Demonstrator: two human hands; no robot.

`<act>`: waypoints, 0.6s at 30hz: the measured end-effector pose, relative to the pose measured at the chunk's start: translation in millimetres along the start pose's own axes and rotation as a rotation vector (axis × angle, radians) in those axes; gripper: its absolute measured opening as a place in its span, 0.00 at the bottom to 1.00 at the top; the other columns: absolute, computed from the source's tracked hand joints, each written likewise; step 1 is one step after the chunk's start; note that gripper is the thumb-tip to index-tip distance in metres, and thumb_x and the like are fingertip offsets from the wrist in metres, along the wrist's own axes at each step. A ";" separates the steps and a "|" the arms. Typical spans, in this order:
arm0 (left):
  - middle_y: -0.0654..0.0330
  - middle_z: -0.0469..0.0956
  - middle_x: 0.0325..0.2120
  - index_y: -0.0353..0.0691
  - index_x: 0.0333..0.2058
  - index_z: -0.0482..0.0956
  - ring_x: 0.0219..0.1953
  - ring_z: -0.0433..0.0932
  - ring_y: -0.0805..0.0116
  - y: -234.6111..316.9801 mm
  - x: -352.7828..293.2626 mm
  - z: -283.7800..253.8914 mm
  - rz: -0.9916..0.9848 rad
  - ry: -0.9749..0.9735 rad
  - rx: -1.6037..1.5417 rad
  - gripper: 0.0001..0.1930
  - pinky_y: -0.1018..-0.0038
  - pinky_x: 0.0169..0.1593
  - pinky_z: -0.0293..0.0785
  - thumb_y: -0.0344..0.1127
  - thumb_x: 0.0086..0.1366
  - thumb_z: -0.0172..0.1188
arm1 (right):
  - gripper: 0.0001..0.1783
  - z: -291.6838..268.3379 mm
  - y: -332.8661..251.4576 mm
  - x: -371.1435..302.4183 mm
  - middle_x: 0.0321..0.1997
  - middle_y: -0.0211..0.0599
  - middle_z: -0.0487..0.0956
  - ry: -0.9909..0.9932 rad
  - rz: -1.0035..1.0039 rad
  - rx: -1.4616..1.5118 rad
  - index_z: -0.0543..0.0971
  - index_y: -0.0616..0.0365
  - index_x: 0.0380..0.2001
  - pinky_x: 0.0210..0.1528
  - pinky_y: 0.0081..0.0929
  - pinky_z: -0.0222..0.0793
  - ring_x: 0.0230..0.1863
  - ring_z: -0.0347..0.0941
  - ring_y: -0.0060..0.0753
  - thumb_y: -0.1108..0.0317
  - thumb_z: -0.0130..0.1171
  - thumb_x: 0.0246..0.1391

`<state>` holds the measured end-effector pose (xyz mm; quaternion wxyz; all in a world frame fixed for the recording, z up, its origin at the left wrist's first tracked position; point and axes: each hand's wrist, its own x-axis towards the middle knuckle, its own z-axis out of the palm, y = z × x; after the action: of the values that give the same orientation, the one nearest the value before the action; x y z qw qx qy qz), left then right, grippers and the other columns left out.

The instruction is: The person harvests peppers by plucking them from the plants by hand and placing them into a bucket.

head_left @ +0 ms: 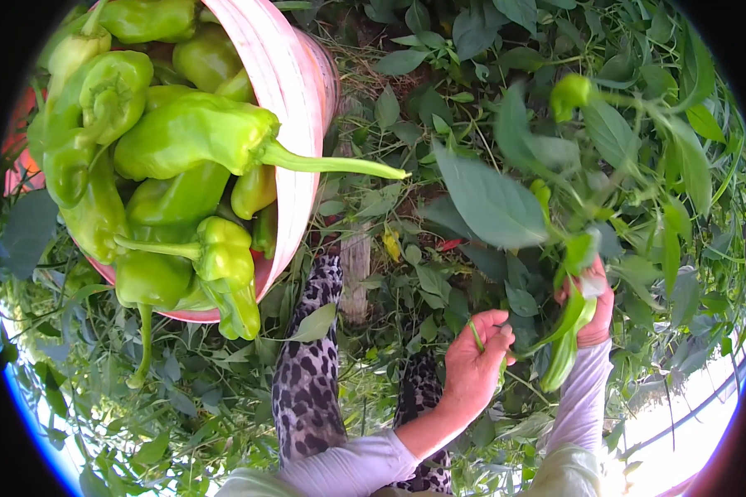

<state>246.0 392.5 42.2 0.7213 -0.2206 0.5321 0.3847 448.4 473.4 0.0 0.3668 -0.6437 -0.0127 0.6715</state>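
- Slanting between the two hands, a long green pepper (568, 341) points its lower tip toward the person's body and slightly left; the right hand (593, 302) is nearer, at the pepper's upper part.
- Right grip: curled about the pepper, apparently gripping it; leaves (493, 199) partly hide the fingers.
- Left grip: the left hand (477, 358), left of the pepper, has thumb and forefinger pinched on a thin green stem (476, 335); I cannot tell what it joins.
- Bucket (294, 116) heaped with peppers (195, 137): farther left, well apart from both hands.
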 end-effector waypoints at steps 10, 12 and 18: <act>0.59 0.75 0.37 0.40 0.62 0.60 0.33 0.73 0.77 21.7 -6.0 3.9 0.024 -0.162 0.455 0.36 0.81 0.36 0.71 0.31 0.56 0.66 | 0.16 62.8 21.1 -44.6 0.30 0.40 0.75 -0.235 0.134 -0.098 0.72 0.62 0.46 0.39 0.32 0.70 0.32 0.72 0.39 0.67 0.52 0.56; 0.59 0.76 0.36 0.39 0.62 0.58 0.33 0.73 0.77 24.1 -5.1 3.1 -0.045 -0.242 0.406 0.38 0.82 0.36 0.70 0.31 0.55 0.66 | 0.21 80.1 15.9 -49.2 0.40 0.43 0.78 -0.249 0.076 -0.435 0.70 0.63 0.53 0.49 0.29 0.69 0.44 0.74 0.38 0.69 0.52 0.55; 0.65 0.79 0.30 0.36 0.48 0.73 0.30 0.75 0.80 22.2 5.0 -5.8 -0.252 -0.160 0.073 0.21 0.82 0.34 0.70 0.37 0.58 0.66 | 0.25 119.3 12.9 -16.6 0.58 0.41 0.73 -0.346 0.165 -0.517 0.67 0.61 0.58 0.61 0.29 0.60 0.61 0.67 0.37 0.70 0.48 0.55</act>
<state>225.7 403.4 37.6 0.8116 -0.2278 0.4545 0.2879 336.3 509.9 28.3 0.1279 -0.5908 -0.1927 0.7730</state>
